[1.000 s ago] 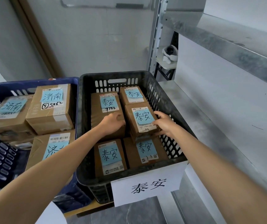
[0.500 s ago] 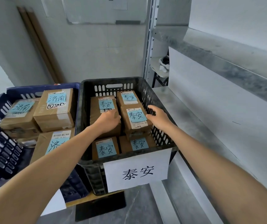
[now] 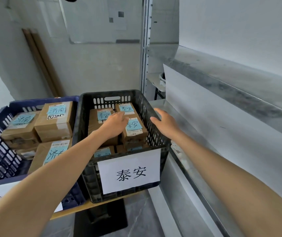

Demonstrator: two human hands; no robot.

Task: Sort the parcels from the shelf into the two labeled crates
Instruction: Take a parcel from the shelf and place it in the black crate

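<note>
Hovering over the black crate [image 3: 112,92], both hands hold nothing; the left hand [image 3: 114,124] lies low over the parcels [image 3: 134,129] inside it, fingers straight and close together, though I cannot tell whether they touch the cardboard; the right hand [image 3: 166,122] hangs above the crate's right rim, fingers loosely spread, apart from any box. Parcels here carry blue notes reading 泰安, the same as the label [image 3: 130,171] on the crate's front; at least five show, stacked in two layers. The blue crate [image 3: 42,101], touching it on the left, holds 济南 parcels [image 3: 54,117]; its own label is cut off and unreadable. No parcel shows on the part of the shelf [image 3: 239,79] in view; sorting therefore looks almost or wholly finished, with perhaps a last tidy of the stack left; shelf boards outside the frame may hold more.
</note>
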